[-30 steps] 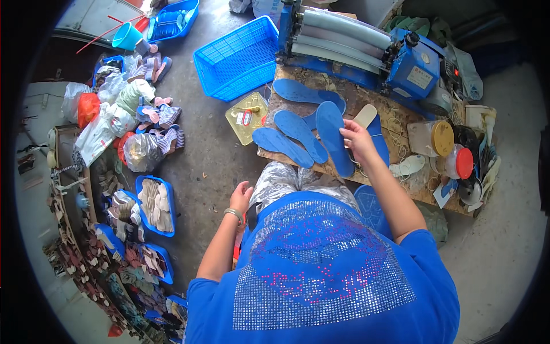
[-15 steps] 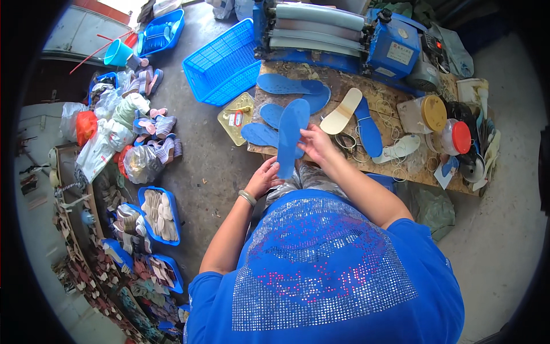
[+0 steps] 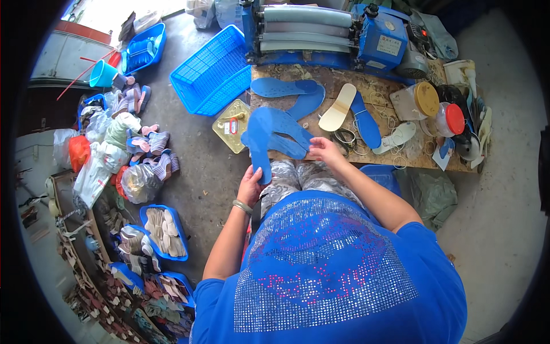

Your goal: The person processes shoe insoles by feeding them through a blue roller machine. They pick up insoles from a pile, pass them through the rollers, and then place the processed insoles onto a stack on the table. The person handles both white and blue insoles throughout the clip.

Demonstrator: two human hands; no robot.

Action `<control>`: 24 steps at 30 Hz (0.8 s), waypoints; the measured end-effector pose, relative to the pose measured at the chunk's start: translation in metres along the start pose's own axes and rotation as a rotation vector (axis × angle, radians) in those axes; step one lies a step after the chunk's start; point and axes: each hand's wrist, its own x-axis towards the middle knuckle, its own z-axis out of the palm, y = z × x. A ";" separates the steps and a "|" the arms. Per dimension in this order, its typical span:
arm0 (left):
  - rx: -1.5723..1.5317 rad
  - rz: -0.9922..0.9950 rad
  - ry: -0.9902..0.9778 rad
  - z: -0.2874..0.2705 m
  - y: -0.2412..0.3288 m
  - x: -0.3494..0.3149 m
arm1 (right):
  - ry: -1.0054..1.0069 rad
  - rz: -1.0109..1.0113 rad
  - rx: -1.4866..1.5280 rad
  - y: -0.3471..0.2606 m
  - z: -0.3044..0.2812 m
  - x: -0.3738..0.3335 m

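My left hand pinches the heel end of a blue insole, held up at the bench's near left corner. Just right of it, my right hand is over the near edge, fingers apart, close to the tips of other blue insoles. I cannot tell whether it touches them. Farther back lie two more overlapping blue insoles. A cream insole and a darker blue insole tied with a band lie right of centre, with a black ring-shaped thing near my right hand.
A blue roller machine stands at the back of the wooden bench. Jars with a yellow lid and a red lid are at right. A blue basket and a yellowish tin sit left; slippers lie on the floor.
My right hand has let go of the held insole and moved slightly right. My left hand has carried that insole leftward, away from the right hand. The whole view has shifted a little.
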 end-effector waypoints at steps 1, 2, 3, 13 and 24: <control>-0.025 0.017 0.028 -0.001 0.002 -0.004 | 0.012 0.013 -0.003 0.007 -0.003 -0.002; -0.047 0.035 0.058 -0.003 0.004 -0.008 | 0.035 -0.025 -0.081 0.015 -0.007 0.000; -0.056 0.047 0.080 -0.006 0.005 -0.011 | 0.051 -0.063 -0.161 0.024 -0.009 0.003; -0.143 0.126 0.123 -0.050 0.013 -0.028 | 0.280 -0.543 -0.945 -0.003 0.041 0.017; -0.131 0.162 0.111 -0.085 0.007 -0.036 | 0.376 -0.362 -1.439 -0.005 0.054 0.041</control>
